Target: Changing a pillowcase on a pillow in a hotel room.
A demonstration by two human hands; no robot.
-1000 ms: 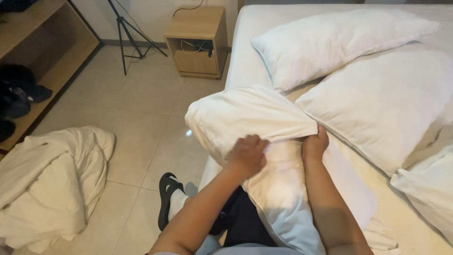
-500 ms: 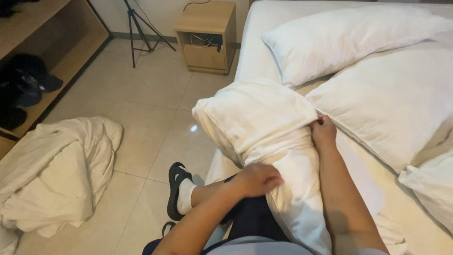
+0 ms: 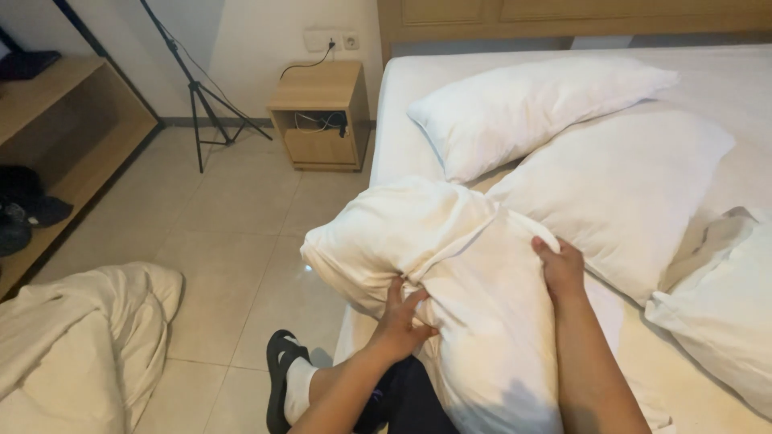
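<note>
Overall: everything below runs from biggest to smallest.
Bed: wide white-sheeted mattress point(image 3: 418, 88) with a light wooden headboard point(image 3: 563, 16); it carries all the pillows.
Pillow in hand: soft white pillow in a loose white cotton case point(image 3: 450, 273), lying over the bed's near left edge. Its long axis runs from the person's lap out towards the left edge, and the bunched far end points left, overhanging the floor.
Other pillows: two plump white pillows, one point(image 3: 531, 108) near the headboard and one point(image 3: 619, 185) just right of the held one; a third point(image 3: 724, 305) lies at the right edge.
Bedding heap: crumpled cream linen point(image 3: 72, 345) on the tiled floor, well apart from the bed.
Bedside table: small light wooden cabinet point(image 3: 322, 116) against the wall, beside the bed's head corner.
Left hand: point(image 3: 400, 320) pressed into the case's underside, fingers curled and pinching folds of fabric.
Right hand: point(image 3: 560, 267) closed over the pillow's upper right edge, gripping cloth.
Foot: white sock in a black sandal point(image 3: 288, 378) on the floor.
</note>
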